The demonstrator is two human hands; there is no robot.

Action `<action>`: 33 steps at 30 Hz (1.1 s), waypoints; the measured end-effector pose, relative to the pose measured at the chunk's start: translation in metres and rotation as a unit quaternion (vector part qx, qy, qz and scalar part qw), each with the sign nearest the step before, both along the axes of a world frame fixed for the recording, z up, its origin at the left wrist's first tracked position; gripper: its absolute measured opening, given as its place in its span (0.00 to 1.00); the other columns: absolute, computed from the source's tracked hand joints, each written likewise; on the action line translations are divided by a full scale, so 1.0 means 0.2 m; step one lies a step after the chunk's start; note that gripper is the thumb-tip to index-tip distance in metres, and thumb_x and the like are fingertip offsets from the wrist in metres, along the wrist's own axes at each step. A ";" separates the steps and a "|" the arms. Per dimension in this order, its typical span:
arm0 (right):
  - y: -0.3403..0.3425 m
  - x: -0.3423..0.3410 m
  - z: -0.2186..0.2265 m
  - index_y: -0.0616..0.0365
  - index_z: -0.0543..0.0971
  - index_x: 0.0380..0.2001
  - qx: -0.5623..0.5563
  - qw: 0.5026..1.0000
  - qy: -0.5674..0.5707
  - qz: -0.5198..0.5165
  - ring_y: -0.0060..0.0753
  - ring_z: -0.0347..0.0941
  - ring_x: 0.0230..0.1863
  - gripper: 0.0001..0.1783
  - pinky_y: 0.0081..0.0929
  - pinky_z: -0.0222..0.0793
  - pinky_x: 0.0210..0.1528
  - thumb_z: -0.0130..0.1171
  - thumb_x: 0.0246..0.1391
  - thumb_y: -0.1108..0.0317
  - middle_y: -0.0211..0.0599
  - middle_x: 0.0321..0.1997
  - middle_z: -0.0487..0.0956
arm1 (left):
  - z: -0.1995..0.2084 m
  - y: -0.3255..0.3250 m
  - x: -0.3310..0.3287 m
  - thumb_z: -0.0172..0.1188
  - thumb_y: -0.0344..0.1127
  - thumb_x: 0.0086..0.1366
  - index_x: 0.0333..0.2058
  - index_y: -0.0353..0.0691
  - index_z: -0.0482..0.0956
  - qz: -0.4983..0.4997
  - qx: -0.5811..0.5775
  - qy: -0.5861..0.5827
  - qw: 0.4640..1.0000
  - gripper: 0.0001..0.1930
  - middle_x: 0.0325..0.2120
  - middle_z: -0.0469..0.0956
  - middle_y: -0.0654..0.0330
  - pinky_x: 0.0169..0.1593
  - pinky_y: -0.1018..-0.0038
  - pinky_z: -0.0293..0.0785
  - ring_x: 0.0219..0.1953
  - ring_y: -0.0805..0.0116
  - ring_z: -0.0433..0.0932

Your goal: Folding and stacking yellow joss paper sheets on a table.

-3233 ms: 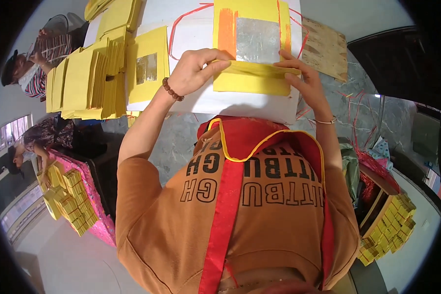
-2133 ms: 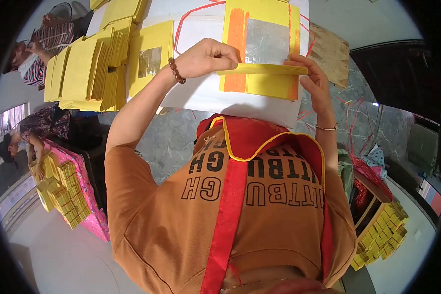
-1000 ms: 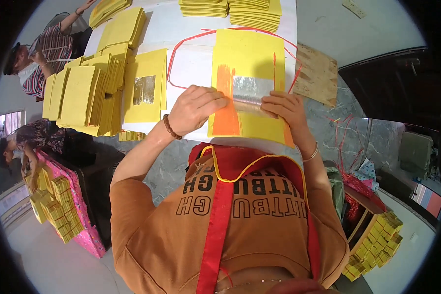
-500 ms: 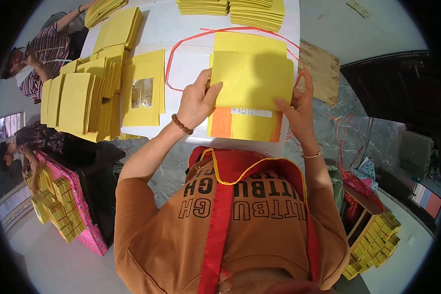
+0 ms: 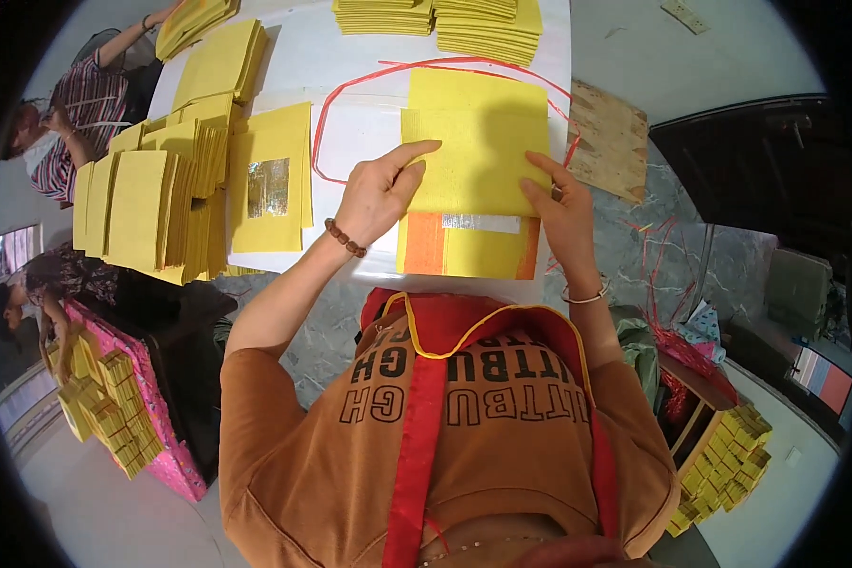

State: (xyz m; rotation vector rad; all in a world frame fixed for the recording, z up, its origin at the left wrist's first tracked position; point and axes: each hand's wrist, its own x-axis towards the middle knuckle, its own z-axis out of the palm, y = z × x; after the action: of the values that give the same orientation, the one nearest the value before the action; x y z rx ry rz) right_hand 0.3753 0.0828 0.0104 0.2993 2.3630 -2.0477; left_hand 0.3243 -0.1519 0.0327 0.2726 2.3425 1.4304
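Resting thumb and forefinger at its side edges, the left hand (image 5: 381, 185) and right hand (image 5: 563, 210) touch the folded yellow paper (image 5: 478, 175) at the white table's (image 5: 298, 62) near right; whether they pinch it, I cannot tell. It looks light, pliable and easily creased, best held by both sides; red string (image 5: 319, 137) curves around its left and far sides, possibly snagging, with paper stacks (image 5: 137, 213) farther left.

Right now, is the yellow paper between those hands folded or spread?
Folded: the yellow paper has a flap lying across its orange band.
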 end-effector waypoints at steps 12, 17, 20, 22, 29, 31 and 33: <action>-0.02 0.00 0.02 0.60 0.76 0.43 0.161 0.983 0.075 -0.045 0.30 0.75 0.35 0.16 0.21 0.68 0.39 0.57 0.48 0.72 0.41 0.36 0.79 | -0.05 0.15 0.05 0.51 0.58 0.56 0.60 0.47 0.58 -0.286 -0.264 0.423 0.818 0.36 0.62 0.53 0.54 0.63 0.55 0.46 0.64 0.53 0.50; -0.10 0.05 0.11 0.50 0.73 0.50 0.405 0.907 0.110 -0.029 0.41 0.63 0.57 0.23 0.47 0.55 0.57 0.57 0.48 0.64 0.42 0.59 0.66 | -0.07 0.12 0.06 0.49 0.59 0.58 0.59 0.43 0.58 -0.301 -0.264 0.405 0.822 0.36 0.62 0.52 0.52 0.63 0.53 0.44 0.64 0.51 0.48; -0.14 0.09 0.09 0.46 0.68 0.55 0.515 0.832 0.205 0.038 0.42 0.52 0.65 0.26 0.67 0.38 0.59 0.53 0.51 0.60 0.36 0.65 0.58 | -0.05 0.12 0.07 0.48 0.58 0.59 0.60 0.42 0.57 -0.313 -0.265 0.398 0.821 0.36 0.62 0.52 0.51 0.63 0.51 0.43 0.64 0.49 0.48; -0.15 0.11 0.06 0.46 0.66 0.57 0.524 0.827 0.183 0.092 0.43 0.52 0.65 0.26 0.71 0.35 0.57 0.51 0.53 0.58 0.36 0.64 0.59 | -0.07 0.11 0.06 0.48 0.58 0.59 0.60 0.41 0.55 -0.328 -0.284 0.401 0.807 0.36 0.62 0.52 0.51 0.63 0.51 0.42 0.64 0.49 0.47; -0.15 0.09 0.01 0.49 0.60 0.61 0.523 0.830 0.131 0.141 0.43 0.51 0.65 0.29 0.76 0.29 0.56 0.44 0.56 0.54 0.34 0.65 0.57 | -0.08 0.11 0.06 0.49 0.58 0.59 0.60 0.41 0.55 -0.314 -0.248 0.379 0.834 0.37 0.62 0.52 0.50 0.63 0.50 0.41 0.65 0.49 0.46; -0.16 0.09 0.00 0.50 0.59 0.61 0.533 0.824 0.124 0.144 0.42 0.50 0.66 0.30 0.75 0.29 0.56 0.44 0.56 0.54 0.34 0.66 0.56 | -0.09 0.11 0.07 0.49 0.57 0.59 0.60 0.39 0.55 -0.315 -0.241 0.385 0.833 0.37 0.61 0.53 0.50 0.63 0.50 0.41 0.65 0.50 0.46; -0.17 0.09 -0.01 0.51 0.59 0.61 0.551 0.817 0.107 0.135 0.41 0.49 0.67 0.30 0.72 0.26 0.58 0.44 0.57 0.54 0.32 0.66 0.56 | -0.08 0.11 0.07 0.49 0.57 0.59 0.60 0.39 0.56 -0.302 -0.234 0.383 0.841 0.36 0.61 0.54 0.51 0.64 0.52 0.40 0.65 0.52 0.48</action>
State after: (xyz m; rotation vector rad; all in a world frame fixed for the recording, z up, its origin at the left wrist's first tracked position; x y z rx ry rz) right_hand 0.3925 0.0496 0.0077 -0.3004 3.1899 -0.4154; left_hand 0.3374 -0.1297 0.0167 1.5024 2.6855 0.4311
